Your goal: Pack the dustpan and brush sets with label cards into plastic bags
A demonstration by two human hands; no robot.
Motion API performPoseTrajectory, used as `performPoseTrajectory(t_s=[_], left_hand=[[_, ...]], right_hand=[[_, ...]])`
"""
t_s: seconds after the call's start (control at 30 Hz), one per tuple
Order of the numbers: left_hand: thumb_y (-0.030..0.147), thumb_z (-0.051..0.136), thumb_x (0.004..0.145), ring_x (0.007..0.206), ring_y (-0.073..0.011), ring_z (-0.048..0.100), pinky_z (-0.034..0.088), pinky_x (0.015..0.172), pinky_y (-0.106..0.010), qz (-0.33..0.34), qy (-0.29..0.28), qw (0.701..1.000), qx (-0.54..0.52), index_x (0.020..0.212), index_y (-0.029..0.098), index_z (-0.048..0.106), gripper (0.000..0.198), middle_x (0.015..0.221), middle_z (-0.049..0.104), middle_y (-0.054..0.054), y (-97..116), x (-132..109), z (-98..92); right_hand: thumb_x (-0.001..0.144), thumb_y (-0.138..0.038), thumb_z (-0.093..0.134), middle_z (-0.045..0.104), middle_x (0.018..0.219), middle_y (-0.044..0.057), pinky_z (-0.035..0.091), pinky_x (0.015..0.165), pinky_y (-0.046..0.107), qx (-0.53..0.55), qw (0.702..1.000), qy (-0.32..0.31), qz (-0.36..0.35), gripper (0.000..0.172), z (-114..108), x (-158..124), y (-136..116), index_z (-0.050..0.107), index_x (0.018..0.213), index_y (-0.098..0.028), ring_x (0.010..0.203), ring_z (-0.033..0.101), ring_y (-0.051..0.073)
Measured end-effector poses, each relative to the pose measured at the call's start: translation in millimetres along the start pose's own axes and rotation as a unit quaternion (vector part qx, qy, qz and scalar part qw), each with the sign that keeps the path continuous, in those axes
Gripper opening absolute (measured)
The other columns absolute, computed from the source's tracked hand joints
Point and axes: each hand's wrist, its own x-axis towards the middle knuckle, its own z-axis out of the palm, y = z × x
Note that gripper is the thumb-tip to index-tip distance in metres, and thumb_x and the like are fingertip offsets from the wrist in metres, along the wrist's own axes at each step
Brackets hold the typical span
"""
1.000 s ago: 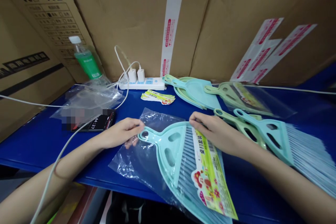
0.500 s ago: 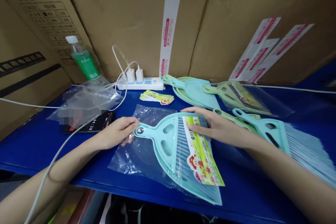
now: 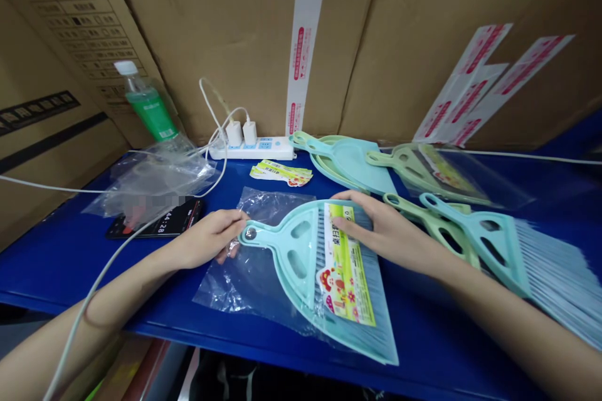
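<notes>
A light blue brush-and-dustpan set (image 3: pixel 301 257) lies half inside a clear plastic bag (image 3: pixel 249 269) on the blue table (image 3: pixel 56 250). A yellow-green label card (image 3: pixel 345 269) rests on its bristles. My left hand (image 3: pixel 207 239) pinches the bag's edge beside the handle end. My right hand (image 3: pixel 385 232) lies flat with fingers stretched out, pressing the top of the label card and the brush.
More brushes (image 3: pixel 480 238) and stacked dustpans (image 3: pixel 348 160) lie to the right and behind, one bagged set (image 3: pixel 437 169) among them. A pile of clear bags (image 3: pixel 155 178), a phone (image 3: pixel 155 225), a green bottle (image 3: pixel 145 103), a power strip (image 3: pixel 254 147), spare labels (image 3: pixel 282 172) and cardboard boxes (image 3: pixel 226 37) surround them.
The set slid left, further into the bag. The label card moved in along the bristles under my right hand, whose fingers went from a pinch to lying flat.
</notes>
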Motion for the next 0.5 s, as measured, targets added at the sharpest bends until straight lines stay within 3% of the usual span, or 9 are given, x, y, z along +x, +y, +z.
performPoseTrajectory(t_s=[0.13,0.27,0.5], left_hand=[[0.055,0.040,0.088,0.038,-0.0071,0.043,0.037,0.040,-0.019,0.005,-0.001,1.000,0.004,0.077,0.020,0.044,0.037,0.053,0.050,0.007,0,1,-0.6],[0.054,0.039,0.088,0.039,-0.0071,0.043,0.037,0.040,-0.019,0.001,0.007,1.000,0.011,0.079,0.020,0.044,0.036,0.053,0.049,0.007,1,0,-2.8],[0.053,0.040,0.088,0.039,-0.0069,0.043,0.036,0.040,-0.019,0.001,0.021,1.000,0.009,0.078,0.020,0.044,0.035,0.052,0.050,0.007,1,-1,-6.0]], right_hand=[[0.086,-0.050,0.044,0.066,0.097,0.007,0.051,0.081,0.042,0.098,0.989,0.001,0.112,0.034,-4,1,-3,0.054,0.105,-0.023,0.092,0.063,0.026],[0.094,-0.047,0.032,0.068,0.092,0.006,0.055,0.075,0.039,0.263,0.935,0.008,0.239,0.040,-8,7,-3,0.053,0.118,-0.023,0.090,0.067,0.025],[0.094,-0.038,0.033,0.074,0.099,0.005,0.053,0.092,0.042,0.450,0.863,-0.052,0.224,0.040,-7,14,6,0.063,0.115,-0.024,0.101,0.069,0.025]])
